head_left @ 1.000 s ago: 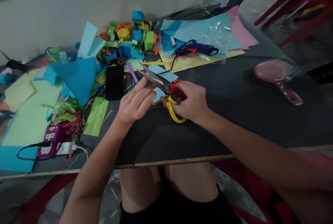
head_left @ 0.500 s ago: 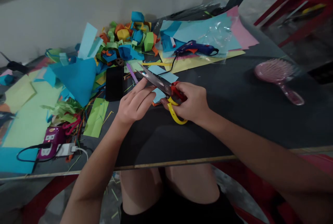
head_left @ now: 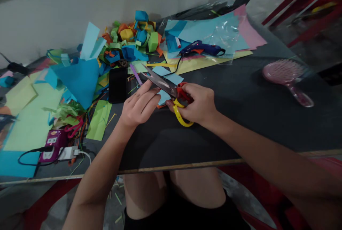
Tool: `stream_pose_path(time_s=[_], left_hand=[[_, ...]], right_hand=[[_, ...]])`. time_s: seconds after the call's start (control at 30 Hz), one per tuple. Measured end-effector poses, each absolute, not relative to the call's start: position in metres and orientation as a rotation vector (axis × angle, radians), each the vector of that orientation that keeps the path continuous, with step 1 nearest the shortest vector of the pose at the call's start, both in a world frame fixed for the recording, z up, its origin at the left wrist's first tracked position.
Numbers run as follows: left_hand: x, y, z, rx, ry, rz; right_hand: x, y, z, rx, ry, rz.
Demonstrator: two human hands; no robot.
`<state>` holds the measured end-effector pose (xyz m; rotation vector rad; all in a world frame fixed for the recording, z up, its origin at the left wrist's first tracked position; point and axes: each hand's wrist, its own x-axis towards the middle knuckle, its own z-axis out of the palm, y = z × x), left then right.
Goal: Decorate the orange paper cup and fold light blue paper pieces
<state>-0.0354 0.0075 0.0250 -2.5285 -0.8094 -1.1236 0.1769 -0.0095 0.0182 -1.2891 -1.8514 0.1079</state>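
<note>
At centre of frame: one pair of steel scissors with a red handle loop and a yellow one, above a dark grey tabletop, blades narrowly parted, tips toward upper left. Just right of centre: right hand, clamped around both handle loops. Just left of centre: left hand, fingers bent, fingertips close against the blades; impossible to tell whether pinched on anything. Between the two hands, partly hidden beneath the scissors: a light blue piece of paper, with an orange edge below. Left of the blade tips: a slim purple stick and a black rectangular phone, flat. Upper centre: a heap of folded paper shapes in blue, green, orange and yellow. Upper right of centre: a dark blue glue gun, on coloured paper sheets and clear plastic. Right: a pink oval hairbrush, bristles up. Lower left: a magenta plug-in device with black cable, beside a white charger.
</note>
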Motion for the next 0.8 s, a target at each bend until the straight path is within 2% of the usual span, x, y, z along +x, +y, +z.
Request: stream_pose_path(time_s=[0.8], left_hand=[[-0.0343,0.0075,0.0224,-2.525,-0.768,-1.218]], right_hand=[[0.1772,-0.0104,0.0186,-1.345,-1.865,0.072]])
